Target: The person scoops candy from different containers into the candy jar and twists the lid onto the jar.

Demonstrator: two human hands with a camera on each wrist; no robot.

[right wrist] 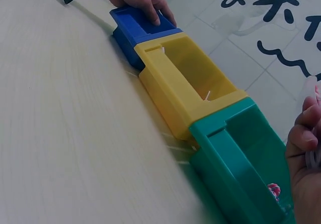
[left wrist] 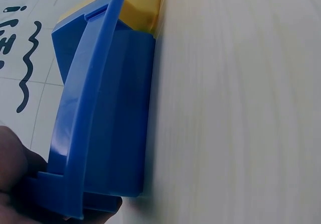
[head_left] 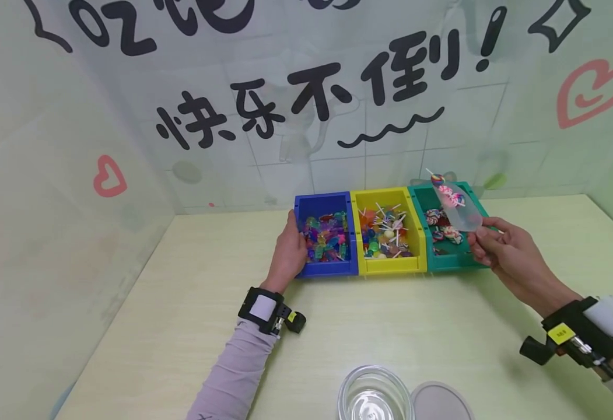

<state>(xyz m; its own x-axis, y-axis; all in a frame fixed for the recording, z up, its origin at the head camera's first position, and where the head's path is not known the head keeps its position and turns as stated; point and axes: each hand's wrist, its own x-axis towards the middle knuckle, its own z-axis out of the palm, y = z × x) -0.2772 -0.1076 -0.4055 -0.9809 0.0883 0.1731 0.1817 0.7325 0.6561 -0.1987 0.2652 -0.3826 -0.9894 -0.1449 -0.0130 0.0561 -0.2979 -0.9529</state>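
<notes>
At the left end of a row of bins, my left hand (head_left: 286,252) grips the side wall of the blue bin (head_left: 329,269), which contains small bright translucent pieces. My right hand (head_left: 516,259) pinches the handle of a clear plastic scoop (head_left: 465,218) above the green bin (head_left: 455,263). On the tilted scoop lie a few wrapped candies (head_left: 450,195) in pink and mixed colours, with a white stick poking past its tip. More striped swirl candies (head_left: 447,234) sit inside the green bin. Between them stands the yellow bin (head_left: 390,267), holding lollipops (head_left: 390,224) and colourful balls.
A round clear glass bowl (head_left: 371,373) stands at the table's near edge, with a pale round lid (head_left: 441,402) lying beside it. Behind the bins rises a wall sheet (head_left: 275,181) with black lettering. The light wood table (head_left: 206,274) extends around the bins.
</notes>
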